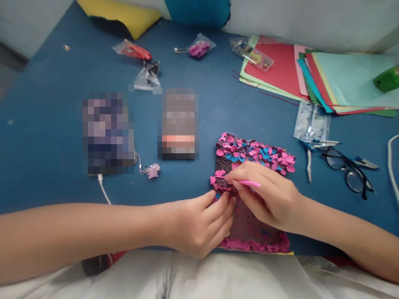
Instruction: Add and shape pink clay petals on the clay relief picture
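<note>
A dark mesh mat [224, 165] lies at the table's front edge, with pink and blue petal-like scraps over its far part. A ruffled pink band [255, 245] runs along its near edge. My right hand [268, 191] pinches a slim pink stick-like tool [249, 183] over the mat's left part; its tip is hidden by the fingers. My left hand [202, 224] is closed on the mat's left edge, fingertips close to the right hand's. Part of the mat is hidden beneath both hands.
Left of the mat lie two pixelated devices [106, 133], one with a cable and charm [152, 170]. To the right are glasses [352, 170], pliers [308, 162] and a clear case [311, 122]. Coloured sheets [274, 62] and small bags [201, 46] sit farther back.
</note>
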The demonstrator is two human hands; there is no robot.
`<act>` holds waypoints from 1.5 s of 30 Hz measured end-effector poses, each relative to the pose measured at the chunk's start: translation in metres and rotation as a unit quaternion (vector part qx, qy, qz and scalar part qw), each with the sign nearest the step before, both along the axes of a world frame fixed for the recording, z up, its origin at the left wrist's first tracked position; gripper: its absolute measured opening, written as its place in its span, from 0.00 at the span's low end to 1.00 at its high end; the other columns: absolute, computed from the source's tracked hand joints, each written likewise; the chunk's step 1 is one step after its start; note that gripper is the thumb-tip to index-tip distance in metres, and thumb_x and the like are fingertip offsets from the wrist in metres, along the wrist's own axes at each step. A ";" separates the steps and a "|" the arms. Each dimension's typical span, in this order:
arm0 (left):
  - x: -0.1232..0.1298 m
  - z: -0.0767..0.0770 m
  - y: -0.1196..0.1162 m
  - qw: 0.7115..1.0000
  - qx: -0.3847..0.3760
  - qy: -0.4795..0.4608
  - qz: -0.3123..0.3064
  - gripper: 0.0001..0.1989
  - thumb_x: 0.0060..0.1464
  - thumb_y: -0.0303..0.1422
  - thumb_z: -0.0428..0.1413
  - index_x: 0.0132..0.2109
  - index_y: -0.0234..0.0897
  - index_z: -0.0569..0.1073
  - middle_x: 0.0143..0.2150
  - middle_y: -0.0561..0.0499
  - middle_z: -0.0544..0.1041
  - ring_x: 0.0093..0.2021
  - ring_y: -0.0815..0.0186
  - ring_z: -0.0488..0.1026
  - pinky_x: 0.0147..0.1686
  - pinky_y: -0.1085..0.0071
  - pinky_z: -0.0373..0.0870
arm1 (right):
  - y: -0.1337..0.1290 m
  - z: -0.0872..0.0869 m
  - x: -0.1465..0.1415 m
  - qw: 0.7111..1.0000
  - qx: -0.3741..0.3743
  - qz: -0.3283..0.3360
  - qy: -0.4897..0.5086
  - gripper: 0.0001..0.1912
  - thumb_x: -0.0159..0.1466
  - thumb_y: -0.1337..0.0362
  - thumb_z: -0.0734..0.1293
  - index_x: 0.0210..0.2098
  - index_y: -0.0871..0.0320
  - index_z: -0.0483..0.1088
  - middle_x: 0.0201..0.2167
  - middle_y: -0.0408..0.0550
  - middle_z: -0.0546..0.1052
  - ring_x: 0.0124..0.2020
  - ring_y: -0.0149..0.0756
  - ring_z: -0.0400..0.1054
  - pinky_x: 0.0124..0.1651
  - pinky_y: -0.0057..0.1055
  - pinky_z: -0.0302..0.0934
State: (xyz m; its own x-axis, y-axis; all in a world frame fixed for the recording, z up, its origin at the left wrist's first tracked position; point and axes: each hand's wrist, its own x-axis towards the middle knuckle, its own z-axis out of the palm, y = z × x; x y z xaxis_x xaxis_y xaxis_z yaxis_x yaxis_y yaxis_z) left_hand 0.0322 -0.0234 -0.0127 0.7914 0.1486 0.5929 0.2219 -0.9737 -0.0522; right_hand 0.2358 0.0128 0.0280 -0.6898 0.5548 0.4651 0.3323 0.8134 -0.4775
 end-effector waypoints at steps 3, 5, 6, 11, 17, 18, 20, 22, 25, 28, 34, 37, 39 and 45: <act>0.000 -0.001 0.000 1.000 -0.004 0.002 -0.002 0.15 0.63 0.24 0.47 0.40 0.28 0.80 0.44 0.39 0.83 0.44 0.53 0.79 0.43 0.59 0.76 | 0.000 -0.002 -0.001 1.000 0.002 0.008 -0.021 0.09 0.69 0.75 0.57 0.45 0.63 0.67 0.32 0.53 0.78 0.33 0.36 0.72 0.35 0.32 0.72; 0.000 -0.001 -0.001 1.000 -0.005 -0.002 -0.001 0.15 0.63 0.25 0.48 0.40 0.27 0.80 0.44 0.39 0.82 0.45 0.52 0.80 0.43 0.58 0.76 | 0.000 0.000 0.000 1.000 -0.001 0.008 -0.023 0.11 0.69 0.76 0.56 0.45 0.61 0.67 0.32 0.52 0.78 0.33 0.35 0.72 0.35 0.32 0.72; 0.000 -0.001 -0.001 1.000 -0.006 -0.005 -0.001 0.14 0.63 0.25 0.49 0.40 0.27 0.80 0.44 0.38 0.82 0.46 0.52 0.80 0.43 0.58 0.76 | 0.000 0.003 0.000 1.000 -0.001 0.003 -0.013 0.12 0.68 0.76 0.56 0.45 0.60 0.67 0.32 0.51 0.79 0.33 0.35 0.73 0.36 0.32 0.73; -0.001 -0.001 -0.002 1.000 -0.009 0.007 0.002 0.16 0.65 0.25 0.47 0.42 0.26 0.80 0.46 0.38 0.82 0.46 0.53 0.80 0.41 0.61 0.76 | -0.002 0.020 0.003 0.998 -0.015 -0.057 -0.002 0.12 0.66 0.79 0.60 0.43 0.58 0.68 0.32 0.49 0.80 0.33 0.32 0.74 0.38 0.29 0.72; -0.001 -0.001 -0.001 1.000 -0.006 -0.003 0.010 0.17 0.65 0.25 0.46 0.40 0.30 0.80 0.44 0.42 0.83 0.46 0.56 0.80 0.42 0.62 0.77 | -0.001 0.008 0.001 1.000 0.020 -0.017 0.010 0.10 0.66 0.78 0.62 0.44 0.61 0.65 0.32 0.51 0.79 0.33 0.34 0.72 0.39 0.31 0.72; -0.001 -0.001 -0.001 1.000 -0.005 -0.004 0.011 0.16 0.65 0.25 0.47 0.40 0.31 0.80 0.44 0.42 0.83 0.45 0.56 0.80 0.42 0.62 0.77 | 0.000 0.005 0.000 1.000 0.025 -0.009 0.009 0.10 0.66 0.78 0.61 0.45 0.61 0.65 0.33 0.51 0.79 0.33 0.34 0.72 0.39 0.31 0.73; -0.001 0.000 -0.001 1.000 -0.006 -0.005 0.010 0.16 0.64 0.25 0.47 0.41 0.30 0.80 0.44 0.42 0.83 0.46 0.55 0.80 0.43 0.61 0.77 | 0.000 0.001 -0.001 0.999 0.033 0.000 0.003 0.10 0.67 0.78 0.61 0.45 0.61 0.64 0.33 0.52 0.79 0.33 0.34 0.72 0.39 0.32 0.73; -0.001 0.002 -0.001 1.000 -0.010 0.004 0.006 0.15 0.64 0.25 0.47 0.41 0.29 0.80 0.45 0.41 0.83 0.46 0.55 0.80 0.42 0.61 0.77 | 0.000 0.000 -0.002 0.999 0.041 0.004 -0.003 0.09 0.68 0.77 0.60 0.45 0.61 0.63 0.32 0.52 0.79 0.31 0.34 0.71 0.38 0.33 0.74; -0.004 0.006 -0.001 0.999 -0.020 0.040 0.002 0.15 0.64 0.25 0.47 0.43 0.29 0.80 0.47 0.40 0.82 0.47 0.55 0.79 0.45 0.61 0.76 | 0.001 -0.001 -0.004 0.998 0.052 0.002 -0.024 0.07 0.70 0.75 0.57 0.44 0.61 0.64 0.30 0.52 0.79 0.31 0.34 0.72 0.37 0.33 0.74; -0.005 0.009 0.000 0.999 -0.019 0.047 0.005 0.15 0.65 0.25 0.48 0.44 0.30 0.80 0.47 0.41 0.82 0.48 0.55 0.79 0.46 0.61 0.76 | 0.003 -0.002 -0.007 0.998 0.060 0.002 -0.026 0.07 0.71 0.74 0.57 0.41 0.61 0.65 0.28 0.51 0.79 0.30 0.35 0.73 0.36 0.33 0.74; -0.001 0.002 -0.001 1.000 -0.006 0.009 0.011 0.16 0.64 0.25 0.47 0.42 0.30 0.80 0.45 0.41 0.83 0.46 0.56 0.79 0.43 0.62 0.76 | 0.003 0.003 -0.007 0.998 0.045 -0.043 -0.013 0.06 0.69 0.75 0.62 0.37 0.59 0.67 0.30 0.48 0.80 0.32 0.33 0.75 0.37 0.30 0.73; 0.000 -0.002 -0.002 1.000 -0.008 -0.011 0.011 0.16 0.62 0.24 0.47 0.40 0.29 0.80 0.45 0.40 0.83 0.46 0.55 0.79 0.41 0.62 0.76 | -0.001 0.009 -0.005 0.998 0.035 -0.050 0.002 0.08 0.67 0.77 0.63 0.37 0.59 0.68 0.32 0.48 0.81 0.33 0.31 0.74 0.40 0.28 0.73; 0.000 -0.002 -0.002 1.000 -0.010 -0.011 0.008 0.16 0.62 0.25 0.47 0.40 0.29 0.80 0.45 0.39 0.82 0.46 0.54 0.79 0.41 0.62 0.76 | -0.003 0.012 -0.004 0.998 0.036 -0.051 0.008 0.08 0.66 0.79 0.63 0.38 0.60 0.69 0.33 0.48 0.81 0.34 0.31 0.74 0.41 0.27 0.72; -0.002 -0.001 -0.002 1.000 -0.019 0.023 -0.003 0.12 0.62 0.27 0.51 0.42 0.28 0.80 0.47 0.36 0.81 0.48 0.53 0.79 0.42 0.61 0.76 | -0.002 0.013 -0.002 0.999 0.025 -0.040 0.023 0.09 0.64 0.80 0.63 0.40 0.63 0.69 0.32 0.51 0.81 0.34 0.32 0.74 0.40 0.29 0.73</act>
